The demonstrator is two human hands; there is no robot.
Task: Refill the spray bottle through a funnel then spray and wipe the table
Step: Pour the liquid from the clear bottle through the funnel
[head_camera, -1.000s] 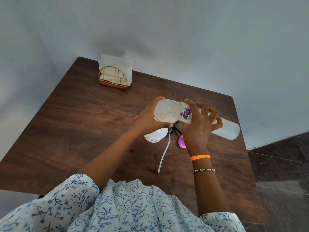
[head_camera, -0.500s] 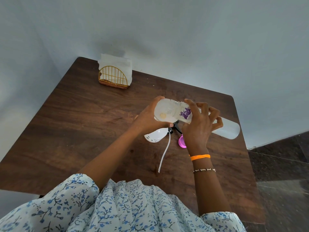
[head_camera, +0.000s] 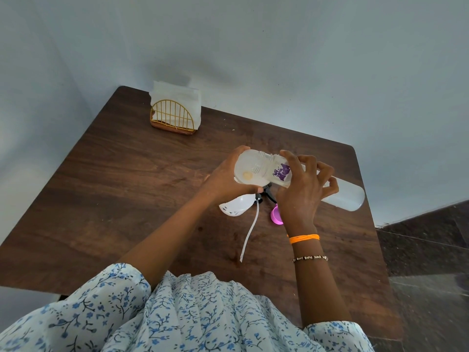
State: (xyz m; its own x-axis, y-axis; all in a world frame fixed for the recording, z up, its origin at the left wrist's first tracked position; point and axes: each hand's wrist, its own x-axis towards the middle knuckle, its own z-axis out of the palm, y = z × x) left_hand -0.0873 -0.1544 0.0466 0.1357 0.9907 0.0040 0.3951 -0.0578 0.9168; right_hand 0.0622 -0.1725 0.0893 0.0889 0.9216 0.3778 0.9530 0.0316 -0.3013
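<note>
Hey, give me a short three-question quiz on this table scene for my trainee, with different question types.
1. True or false: the spray head with its tube lies on the table, off any bottle.
2. The loose cap on the table is: A pink, B green, C black.
3. Which of the hands grips the purple-labelled bottle?

Key: 1 true. 2 A. 3 the right hand; the left hand holds the clear funnel.
</note>
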